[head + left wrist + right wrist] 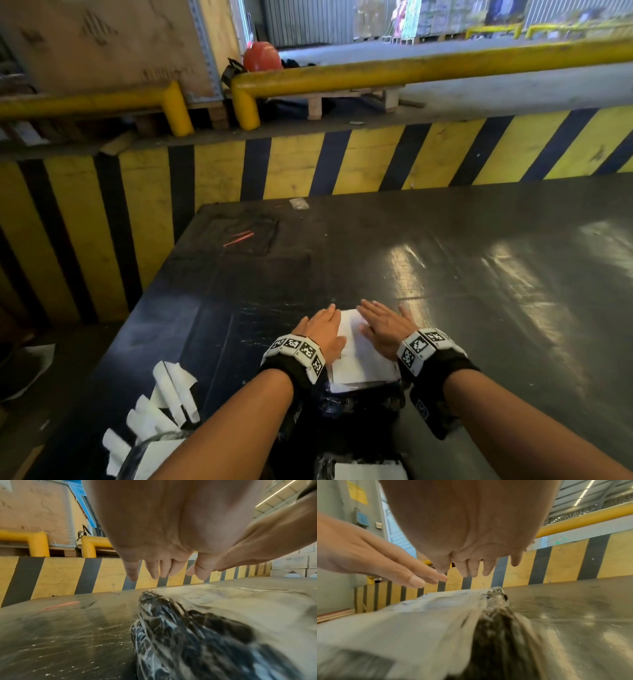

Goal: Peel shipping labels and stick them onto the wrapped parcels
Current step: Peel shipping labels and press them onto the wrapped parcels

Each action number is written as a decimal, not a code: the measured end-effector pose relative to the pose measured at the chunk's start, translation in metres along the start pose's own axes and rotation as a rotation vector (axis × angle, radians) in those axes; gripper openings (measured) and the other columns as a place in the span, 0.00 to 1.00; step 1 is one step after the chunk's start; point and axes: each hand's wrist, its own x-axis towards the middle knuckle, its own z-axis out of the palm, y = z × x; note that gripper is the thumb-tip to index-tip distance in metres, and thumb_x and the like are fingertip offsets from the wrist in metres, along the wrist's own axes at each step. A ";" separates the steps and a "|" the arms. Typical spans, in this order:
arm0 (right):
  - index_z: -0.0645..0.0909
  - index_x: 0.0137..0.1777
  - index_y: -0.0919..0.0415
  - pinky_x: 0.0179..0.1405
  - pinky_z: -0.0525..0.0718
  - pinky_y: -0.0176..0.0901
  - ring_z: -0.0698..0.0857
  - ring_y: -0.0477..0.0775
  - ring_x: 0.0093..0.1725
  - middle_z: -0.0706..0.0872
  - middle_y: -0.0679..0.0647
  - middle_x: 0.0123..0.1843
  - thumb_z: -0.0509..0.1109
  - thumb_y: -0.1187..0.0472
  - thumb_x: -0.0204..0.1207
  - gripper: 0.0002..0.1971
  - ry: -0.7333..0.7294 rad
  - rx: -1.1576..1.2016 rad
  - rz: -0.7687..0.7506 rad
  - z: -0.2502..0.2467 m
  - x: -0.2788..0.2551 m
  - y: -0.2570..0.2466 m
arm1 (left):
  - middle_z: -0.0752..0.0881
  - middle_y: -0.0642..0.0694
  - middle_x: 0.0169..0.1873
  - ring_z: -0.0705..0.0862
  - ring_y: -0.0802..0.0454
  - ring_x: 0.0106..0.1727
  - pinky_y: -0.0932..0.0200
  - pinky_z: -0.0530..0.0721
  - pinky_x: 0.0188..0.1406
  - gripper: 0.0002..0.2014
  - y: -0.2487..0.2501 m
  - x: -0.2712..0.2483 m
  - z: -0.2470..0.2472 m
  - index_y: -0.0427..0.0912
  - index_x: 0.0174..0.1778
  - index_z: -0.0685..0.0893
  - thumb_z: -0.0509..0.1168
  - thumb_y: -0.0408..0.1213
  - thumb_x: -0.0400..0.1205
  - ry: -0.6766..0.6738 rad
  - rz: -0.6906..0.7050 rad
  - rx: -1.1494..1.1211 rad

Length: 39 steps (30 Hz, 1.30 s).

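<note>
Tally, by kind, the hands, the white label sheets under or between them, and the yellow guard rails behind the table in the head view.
Hands: 2 (left hand, right hand)
White label: 1
Yellow guard rails: 2 (left rail, right rail)
Total: 5

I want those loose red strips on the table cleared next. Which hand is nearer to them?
Left. The left hand lies flat on the label's left edge, nearer the red strips far-left. The right hand rests farther right.

Head view looks down from above onto the table (479,274); both wrist views skim low, close, toward the striped barrier (60,574).
</note>
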 end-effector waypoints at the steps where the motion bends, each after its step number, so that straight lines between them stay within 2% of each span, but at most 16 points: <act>1: 0.49 0.82 0.49 0.81 0.43 0.65 0.48 0.48 0.84 0.47 0.44 0.85 0.45 0.48 0.85 0.26 -0.021 -0.010 0.003 -0.002 0.006 -0.001 | 0.46 0.46 0.84 0.49 0.48 0.84 0.43 0.53 0.82 0.31 0.000 0.007 -0.001 0.40 0.83 0.47 0.51 0.46 0.86 -0.006 0.005 0.001; 4: 0.50 0.81 0.46 0.80 0.43 0.69 0.49 0.50 0.84 0.49 0.43 0.85 0.47 0.48 0.84 0.26 -0.079 -0.068 0.003 0.000 0.019 -0.001 | 0.45 0.47 0.84 0.47 0.49 0.85 0.41 0.50 0.83 0.31 -0.003 0.021 0.002 0.44 0.83 0.46 0.49 0.49 0.86 -0.032 0.011 0.018; 7: 0.52 0.81 0.45 0.78 0.41 0.72 0.51 0.50 0.84 0.53 0.41 0.84 0.49 0.45 0.83 0.26 -0.074 -0.076 0.007 0.000 0.030 -0.002 | 0.48 0.49 0.84 0.48 0.50 0.84 0.41 0.49 0.83 0.30 -0.006 0.031 0.005 0.45 0.83 0.47 0.47 0.51 0.87 -0.045 0.029 0.052; 13: 0.59 0.79 0.46 0.78 0.38 0.72 0.54 0.50 0.83 0.61 0.41 0.82 0.48 0.40 0.81 0.27 -0.066 0.012 0.174 0.002 0.034 0.017 | 0.52 0.49 0.84 0.51 0.50 0.84 0.41 0.49 0.83 0.31 -0.026 0.029 0.005 0.45 0.83 0.51 0.45 0.55 0.86 -0.064 -0.019 0.024; 16: 0.58 0.79 0.47 0.78 0.39 0.73 0.52 0.51 0.84 0.58 0.42 0.83 0.48 0.42 0.82 0.27 -0.080 0.001 0.172 -0.011 0.036 0.016 | 0.50 0.49 0.84 0.50 0.49 0.84 0.39 0.50 0.82 0.31 -0.035 0.032 -0.003 0.45 0.83 0.51 0.45 0.55 0.86 -0.084 -0.045 0.026; 19: 0.55 0.80 0.43 0.79 0.40 0.73 0.50 0.50 0.84 0.52 0.41 0.84 0.48 0.46 0.84 0.24 -0.115 -0.057 0.069 -0.015 0.038 -0.004 | 0.49 0.48 0.84 0.50 0.48 0.84 0.39 0.52 0.82 0.30 -0.025 0.036 -0.002 0.48 0.83 0.48 0.47 0.54 0.86 -0.082 0.021 0.019; 23: 0.58 0.78 0.39 0.78 0.41 0.75 0.55 0.51 0.83 0.59 0.39 0.82 0.49 0.47 0.83 0.23 -0.123 -0.062 0.057 -0.009 0.036 -0.001 | 0.50 0.47 0.84 0.51 0.48 0.84 0.37 0.52 0.81 0.30 -0.017 0.038 0.007 0.51 0.83 0.50 0.47 0.55 0.86 -0.069 0.034 -0.001; 25: 0.68 0.70 0.42 0.77 0.43 0.75 0.62 0.51 0.80 0.69 0.40 0.78 0.49 0.45 0.82 0.19 -0.113 -0.041 0.115 -0.013 0.032 0.010 | 0.51 0.46 0.84 0.51 0.47 0.84 0.38 0.52 0.81 0.29 -0.023 0.036 0.005 0.50 0.82 0.51 0.46 0.55 0.86 -0.080 0.003 -0.004; 27: 0.73 0.65 0.46 0.78 0.52 0.68 0.68 0.53 0.77 0.74 0.44 0.73 0.50 0.45 0.82 0.17 -0.115 -0.001 0.161 -0.018 0.029 0.017 | 0.51 0.44 0.84 0.53 0.44 0.84 0.39 0.55 0.81 0.29 -0.030 0.030 -0.001 0.48 0.82 0.53 0.46 0.54 0.86 -0.091 -0.044 -0.019; 29: 0.71 0.69 0.53 0.73 0.66 0.52 0.73 0.57 0.73 0.74 0.53 0.74 0.54 0.46 0.82 0.20 -0.080 0.070 0.171 -0.018 0.025 0.019 | 0.50 0.41 0.84 0.55 0.40 0.83 0.40 0.59 0.80 0.29 -0.034 0.025 -0.005 0.46 0.82 0.54 0.48 0.53 0.86 -0.091 -0.102 -0.098; 30: 0.70 0.70 0.56 0.68 0.71 0.48 0.75 0.59 0.70 0.75 0.57 0.73 0.57 0.48 0.81 0.21 -0.040 0.133 0.174 -0.017 0.024 0.019 | 0.49 0.40 0.84 0.56 0.39 0.83 0.42 0.61 0.80 0.29 -0.034 0.023 -0.006 0.45 0.82 0.53 0.49 0.52 0.86 -0.090 -0.128 -0.148; 31: 0.69 0.71 0.58 0.66 0.73 0.46 0.76 0.60 0.69 0.75 0.59 0.73 0.59 0.50 0.81 0.21 -0.019 0.204 0.189 -0.014 0.020 0.017 | 0.50 0.39 0.83 0.57 0.38 0.82 0.43 0.61 0.80 0.31 -0.033 0.021 -0.006 0.45 0.83 0.51 0.50 0.52 0.86 -0.090 -0.144 -0.193; 33: 0.66 0.76 0.58 0.68 0.72 0.44 0.75 0.59 0.71 0.74 0.59 0.75 0.61 0.52 0.80 0.25 0.020 0.300 0.188 -0.005 0.012 0.016 | 0.55 0.37 0.82 0.61 0.38 0.81 0.45 0.63 0.79 0.34 -0.029 0.018 -0.004 0.44 0.83 0.47 0.53 0.51 0.85 -0.094 -0.151 -0.263; 35: 0.61 0.79 0.55 0.70 0.71 0.43 0.74 0.57 0.73 0.71 0.56 0.77 0.63 0.53 0.79 0.29 0.028 0.338 0.156 0.003 0.001 0.016 | 0.64 0.36 0.79 0.68 0.38 0.77 0.47 0.69 0.76 0.35 -0.025 0.014 0.002 0.42 0.83 0.47 0.55 0.50 0.85 -0.089 -0.145 -0.327; 37: 0.60 0.79 0.54 0.68 0.71 0.42 0.75 0.57 0.71 0.72 0.56 0.76 0.65 0.55 0.78 0.31 0.035 0.367 0.137 0.009 -0.009 0.017 | 0.70 0.36 0.75 0.73 0.38 0.73 0.49 0.74 0.72 0.34 -0.021 0.009 0.011 0.41 0.82 0.48 0.56 0.47 0.85 -0.069 -0.153 -0.399; 39: 0.58 0.79 0.52 0.66 0.73 0.42 0.77 0.58 0.69 0.74 0.55 0.75 0.64 0.56 0.78 0.30 0.021 0.414 0.124 0.016 -0.017 0.019 | 0.72 0.36 0.75 0.74 0.38 0.72 0.49 0.75 0.71 0.35 -0.017 0.005 0.021 0.40 0.82 0.45 0.57 0.45 0.85 -0.059 -0.192 -0.456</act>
